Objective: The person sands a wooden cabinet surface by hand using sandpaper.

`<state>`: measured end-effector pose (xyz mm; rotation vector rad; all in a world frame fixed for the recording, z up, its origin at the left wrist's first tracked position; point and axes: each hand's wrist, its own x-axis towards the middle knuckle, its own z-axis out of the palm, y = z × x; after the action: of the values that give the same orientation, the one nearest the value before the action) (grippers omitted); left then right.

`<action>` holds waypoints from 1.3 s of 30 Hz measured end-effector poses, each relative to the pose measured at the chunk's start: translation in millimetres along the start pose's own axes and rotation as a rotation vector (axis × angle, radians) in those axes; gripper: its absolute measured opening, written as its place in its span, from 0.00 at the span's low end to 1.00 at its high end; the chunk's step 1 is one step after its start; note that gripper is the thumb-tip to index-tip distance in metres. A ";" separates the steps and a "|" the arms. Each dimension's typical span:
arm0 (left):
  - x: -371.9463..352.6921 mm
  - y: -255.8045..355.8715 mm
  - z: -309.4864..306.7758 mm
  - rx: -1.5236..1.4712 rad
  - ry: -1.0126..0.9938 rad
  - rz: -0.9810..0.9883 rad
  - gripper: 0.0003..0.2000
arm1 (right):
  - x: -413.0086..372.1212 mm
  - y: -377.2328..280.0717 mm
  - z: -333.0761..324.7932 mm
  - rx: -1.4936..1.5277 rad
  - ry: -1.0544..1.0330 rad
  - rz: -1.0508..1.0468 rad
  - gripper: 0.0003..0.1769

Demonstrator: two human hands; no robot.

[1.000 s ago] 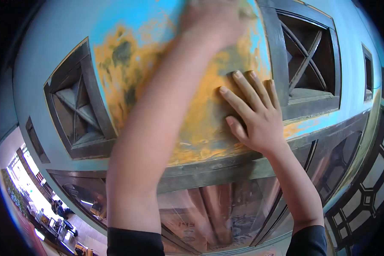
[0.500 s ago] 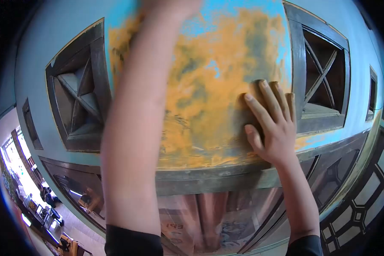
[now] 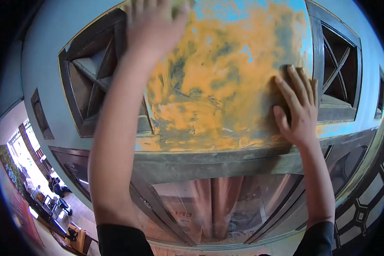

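A patchy panel [image 3: 217, 81] stands upright before me, orange-yellow with dark grey smears and bits of bright blue. My left hand [image 3: 153, 27] is at its upper left, blurred, the fingertips cut off by the top edge of the view. Under that palm, between thumb and fingers, shows a flat olive-brown piece [image 3: 178, 7], its kind too blurred to name. At the panel's lower right my right hand [image 3: 301, 117] lies flat with spread fingers, holding nothing.
Dark wooden frames with crossed bars flank the panel: a left frame [image 3: 91, 77] and a right frame [image 3: 338, 68]. A wooden rail [image 3: 217, 164] runs below, above glass panes [image 3: 179, 200]. At lower left, a room with furniture and a bright opening [image 3: 23, 147] shows.
My left hand has come down into view at the upper left, its forearm shifting left. The view has swung left and slightly up; my right hand stays flat on the panel.
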<state>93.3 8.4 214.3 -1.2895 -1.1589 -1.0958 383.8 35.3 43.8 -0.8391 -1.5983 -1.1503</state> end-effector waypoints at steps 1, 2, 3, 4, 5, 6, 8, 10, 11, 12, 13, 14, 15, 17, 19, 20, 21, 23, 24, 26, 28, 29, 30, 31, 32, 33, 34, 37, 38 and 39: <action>-28.2 -2.4 13.8 0.083 -0.009 0.155 0.32 | 9.2 4.9 -0.2 -0.029 0.014 -0.015 0.35; -50.3 -7.0 25.1 0.170 -0.017 0.310 0.33 | 27.0 12.7 0.0 -0.074 0.049 -0.038 0.34; -52.7 -11.1 19.5 0.183 -0.027 0.361 0.33 | 50.8 21.9 0.8 -0.121 0.090 -0.058 0.33; -50.5 -15.7 14.6 0.191 -0.029 0.413 0.33 | 78.3 29.1 3.5 -0.121 0.139 -0.098 0.32; -47.4 -20.4 11.2 0.197 -0.031 0.455 0.33 | 109.4 38.0 9.5 -0.091 0.209 -0.160 0.31; -29.3 -26.4 7.7 0.148 -0.053 0.371 0.33 | 139.0 45.9 12.1 -0.107 0.185 -0.188 0.31; 17.2 -35.7 2.3 0.084 -0.030 0.193 0.33 | 172.8 37.9 16.4 -0.089 0.176 -0.084 0.32; 50.5 -41.6 4.7 0.078 0.031 0.072 0.34 | 180.5 2.0 -2.6 -0.095 0.114 0.061 0.35; 61.9 -46.4 9.1 0.089 0.054 0.036 0.35 | 177.3 -1.5 -3.6 -0.099 0.126 0.077 0.34; 68.3 -55.2 16.2 0.122 0.059 0.045 0.35 | 173.8 -5.1 -4.5 -0.102 0.137 0.092 0.34; 71.9 -63.0 20.6 0.158 0.066 0.053 0.35 | 172.6 -6.9 -6.9 -0.103 0.136 0.098 0.34; 75.1 -66.8 27.7 0.192 0.070 0.071 0.35 | 170.8 -6.2 -6.8 -0.102 0.142 0.103 0.33; 68.3 -59.2 28.3 0.177 0.061 0.089 0.35 | 169.3 -5.5 -6.5 -0.101 0.148 0.109 0.33; 32.8 -37.6 17.6 0.148 0.040 0.121 0.35 | 170.4 1.3 -0.5 -0.088 0.171 0.096 0.33; 0.1 -13.4 11.0 0.126 0.019 0.302 0.34 | 175.8 15.0 8.3 -0.079 0.189 0.078 0.32; 0.2 -3.8 9.1 0.142 -0.021 0.369 0.33 | 177.7 21.3 10.3 -0.077 0.198 0.068 0.32; 1.9 4.3 5.1 0.159 -0.063 0.429 0.33 | 173.4 12.2 3.8 -0.054 0.212 0.072 0.31; 12.3 19.8 -8.9 0.123 -0.100 0.428 0.32 | 169.6 6.4 -1.8 -0.036 0.228 0.074 0.30; 21.7 25.6 -16.3 0.070 -0.093 0.370 0.31 | 172.8 11.9 2.9 -0.046 0.243 0.094 0.29; 64.1 13.3 7.5 0.028 0.037 0.209 0.32 | 181.8 30.0 18.5 -0.076 0.282 0.154 0.29; 56.1 38.6 10.9 0.070 0.047 0.236 0.30 | 177.2 40.2 17.7 0.040 0.355 0.242 0.30; 49.2 60.1 10.0 0.132 -0.077 0.264 0.29 | 172.6 38.8 10.3 0.170 0.400 0.267 0.30; 39.7 85.7 2.7 0.189 -0.201 0.296 0.28 | 171.5 37.3 4.9 0.301 0.445 0.284 0.31; 29.8 99.3 -8.0 0.217 -0.326 0.370 0.27 | 172.1 36.1 3.3 0.317 0.444 0.292 0.31; 20.1 112.9 -18.7 0.233 -0.453 0.444 0.26 | 171.5 34.2 2.6 0.335 0.443 0.305 0.31; 17.6 110.3 -20.2 0.173 -0.440 0.542 0.26 | 171.5 34.2 0.6 0.349 0.446 0.313 0.32; 23.5 104.0 -16.7 0.155 -0.332 0.486 0.26 | 173.2 34.6 -0.2 0.353 0.445 0.296 0.32; 75.6 51.6 24.7 -0.123 0.094 0.381 0.29 | 169.7 33.9 -1.1 0.333 0.405 0.320 0.33; 89.3 22.8 22.7 -0.030 0.085 0.182 0.30 | 171.4 36.0 1.2 0.302 0.422 0.286 0.32; 92.0 9.7 11.9 0.067 0.076 -0.016 0.31 | 172.5 40.6 5.4 0.276 0.439 0.251 0.32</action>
<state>113.6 24.5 303.9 -1.1792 -1.1418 -1.0995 366.6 53.0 219.4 -0.5415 -1.2124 -0.8397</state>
